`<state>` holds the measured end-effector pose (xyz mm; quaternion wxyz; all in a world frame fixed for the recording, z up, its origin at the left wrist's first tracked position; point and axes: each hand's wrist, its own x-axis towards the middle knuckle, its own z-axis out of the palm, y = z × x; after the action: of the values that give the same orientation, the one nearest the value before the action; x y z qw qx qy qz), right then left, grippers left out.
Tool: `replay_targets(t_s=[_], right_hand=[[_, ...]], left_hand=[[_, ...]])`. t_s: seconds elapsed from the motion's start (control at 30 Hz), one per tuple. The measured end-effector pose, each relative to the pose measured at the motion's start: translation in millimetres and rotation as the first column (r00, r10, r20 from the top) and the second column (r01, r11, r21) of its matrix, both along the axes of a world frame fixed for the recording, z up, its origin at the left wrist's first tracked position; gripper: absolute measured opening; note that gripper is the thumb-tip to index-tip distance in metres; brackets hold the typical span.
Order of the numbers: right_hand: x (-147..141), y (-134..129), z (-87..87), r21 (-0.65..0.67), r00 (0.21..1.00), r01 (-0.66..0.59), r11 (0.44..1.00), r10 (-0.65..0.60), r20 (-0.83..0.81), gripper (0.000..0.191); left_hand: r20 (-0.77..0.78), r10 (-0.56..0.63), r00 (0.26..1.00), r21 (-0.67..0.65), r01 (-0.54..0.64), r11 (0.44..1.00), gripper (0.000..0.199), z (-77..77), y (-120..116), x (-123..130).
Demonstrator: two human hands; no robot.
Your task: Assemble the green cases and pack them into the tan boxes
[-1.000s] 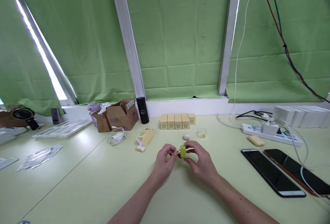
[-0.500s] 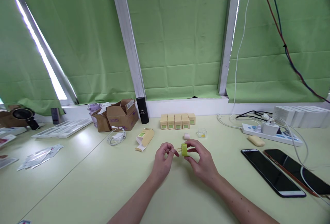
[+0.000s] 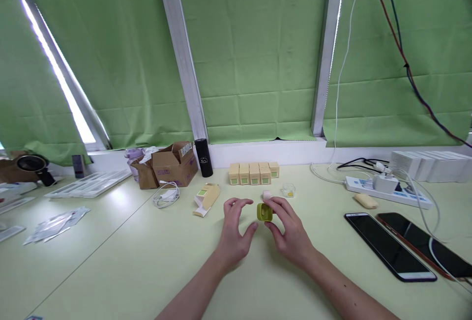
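Observation:
Between the thumb and fingers of my right hand [image 3: 291,226] is a small olive-green case [image 3: 264,212], its hollow side turned toward me. My left hand [image 3: 236,229] is just left of the case, thumb and fingers apart with nothing in them. Right behind the case lies a small pale pink piece [image 3: 267,194], partly covered by my right fingers. A clear little case [image 3: 288,190] with a yellow spot sits a bit farther right. Several small tan boxes [image 3: 254,174] with green labels stand in rows behind.
An opened tan carton [image 3: 206,199] lies to the left, near a coiled white cable [image 3: 166,194]. A brown cardboard box [image 3: 175,163] and black bottle [image 3: 204,158] stand at the back. Rightward are two phones [image 3: 391,247], a power strip [image 3: 388,192] and white boxes [image 3: 431,166].
The green case has been turned so its hollow side now faces me. My left hand has opened out, its pinched fingers spreading away from the loop on the case.

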<state>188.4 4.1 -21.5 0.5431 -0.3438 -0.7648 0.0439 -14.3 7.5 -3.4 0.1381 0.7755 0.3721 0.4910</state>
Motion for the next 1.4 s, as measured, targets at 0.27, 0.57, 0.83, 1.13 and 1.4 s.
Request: replay_targets(t_s=[0.27, 0.57, 0.83, 1.13, 1.4], right_hand=[[0.3, -1.7, 4.7, 0.166, 0.988, -0.006, 0.986, -0.02, 0.152, 0.034], [-2.1, -4.5, 8.4, 0.226, 0.976, 0.002, 0.974, -0.051, 0.213, 0.038], [-2.9, -6.2, 11.6, 0.217, 0.97, -0.016, 0.976, -0.037, 0.239, 0.039], [-4.0, -5.7, 10.7, 0.222, 0.971, -0.017, 0.975, -0.037, 0.238, 0.041], [-4.4, -4.1, 11.3, 0.213, 0.974, -0.039, 0.976, -0.011, 0.225, 0.044]], left_hand=[[-0.086, -0.048, 0.995, 0.08, 0.055, 0.995, 0.052, -3.8, 0.6, 0.2], [-0.116, -0.059, 0.991, 0.111, 0.072, 0.991, 0.045, 1.2, -2.9, 2.7], [-0.11, -0.044, 0.993, 0.154, 0.061, 0.986, 0.044, 1.5, -1.7, 2.4], [-0.116, -0.029, 0.993, 0.179, 0.049, 0.983, 0.045, -1.1, -1.2, 2.5], [-0.12, -0.02, 0.993, 0.205, 0.045, 0.978, 0.046, -4.1, 0.7, 2.2]])
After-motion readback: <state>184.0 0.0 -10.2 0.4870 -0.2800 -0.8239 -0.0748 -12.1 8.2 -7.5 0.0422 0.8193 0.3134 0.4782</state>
